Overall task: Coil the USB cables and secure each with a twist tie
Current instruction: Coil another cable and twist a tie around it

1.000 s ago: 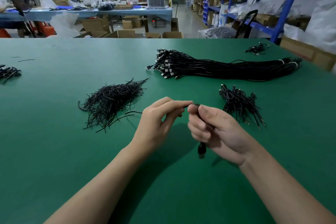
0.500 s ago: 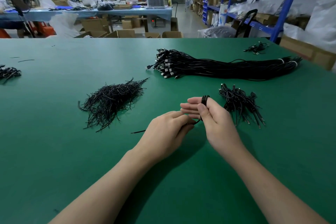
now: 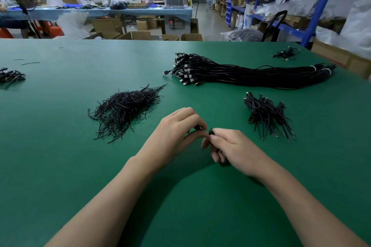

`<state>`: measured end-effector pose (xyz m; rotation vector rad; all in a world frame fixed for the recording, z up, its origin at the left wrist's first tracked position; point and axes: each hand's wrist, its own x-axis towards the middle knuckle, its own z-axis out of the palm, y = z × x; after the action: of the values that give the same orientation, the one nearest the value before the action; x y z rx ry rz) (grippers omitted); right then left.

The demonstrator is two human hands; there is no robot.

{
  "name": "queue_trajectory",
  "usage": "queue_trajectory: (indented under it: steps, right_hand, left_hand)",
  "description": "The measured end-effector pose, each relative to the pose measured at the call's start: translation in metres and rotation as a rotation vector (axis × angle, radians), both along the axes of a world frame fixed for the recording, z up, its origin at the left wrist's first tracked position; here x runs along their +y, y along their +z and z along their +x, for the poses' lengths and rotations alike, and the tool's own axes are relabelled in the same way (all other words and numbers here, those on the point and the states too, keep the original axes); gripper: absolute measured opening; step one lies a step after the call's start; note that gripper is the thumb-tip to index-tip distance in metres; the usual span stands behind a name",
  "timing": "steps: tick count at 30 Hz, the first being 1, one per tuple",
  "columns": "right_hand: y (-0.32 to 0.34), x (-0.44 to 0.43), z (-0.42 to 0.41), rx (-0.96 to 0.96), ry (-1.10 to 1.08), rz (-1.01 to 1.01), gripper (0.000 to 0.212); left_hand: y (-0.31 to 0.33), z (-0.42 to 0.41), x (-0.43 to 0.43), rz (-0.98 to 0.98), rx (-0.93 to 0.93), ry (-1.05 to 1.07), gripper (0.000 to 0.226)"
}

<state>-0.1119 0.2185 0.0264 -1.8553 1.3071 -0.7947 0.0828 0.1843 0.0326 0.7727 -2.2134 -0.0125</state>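
Warehouse floor: blue racks at 2 o'clock, cartons beyond the far edge. Work surface is a green table.

Both hands are at table centre, just above the mat, with fingertips meeting.
- Left hand: fingers curled, thumb and fingertips pinching a thin dark tie. Only a short bit shows, too small to see its run.
- Right hand: fingers curled round a cable. Only a dark nub shows above the thumb and the rest is hidden in the fist. Can't tell how many loops.
- Tie and cable are touching or nearly so between the two thumbs; can't tell which.

Around the hands:
- 10 o'clock: loose tie pile, near.
- 12 to 2 o'clock: long straight bundle, plugs at its left end, white bands at its right end.
- 2 o'clock, near: coiled pile, plug ends pointing toward the near edge.
- 1 o'clock, far corner: small clump.
- 9 o'clock, left edge: another clump, partly cut off.
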Motion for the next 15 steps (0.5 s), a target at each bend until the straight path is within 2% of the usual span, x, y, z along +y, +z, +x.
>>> queue_trajectory:
  steps: [4,7,11,15]
  right_hand:
    - [-0.002,-0.001,-0.002,-0.025,0.088,0.158,0.031]
    - [0.001,0.000,-0.007,-0.255,0.176,0.283,0.031]
    - [0.002,0.002,-0.007,-0.593,0.256,0.391,0.027]
    - [0.003,0.002,-0.003,-0.760,0.263,0.408,0.023]
  left_hand:
    - [-0.004,0.003,-0.004,0.121,0.054,-0.039,0.010]
    - [-0.005,0.004,-0.007,0.215,0.118,-0.057,0.007]
    - [-0.009,0.004,-0.009,0.280,0.211,-0.051,0.015]
    - [-0.016,0.001,-0.010,0.339,0.239,-0.031,0.011]
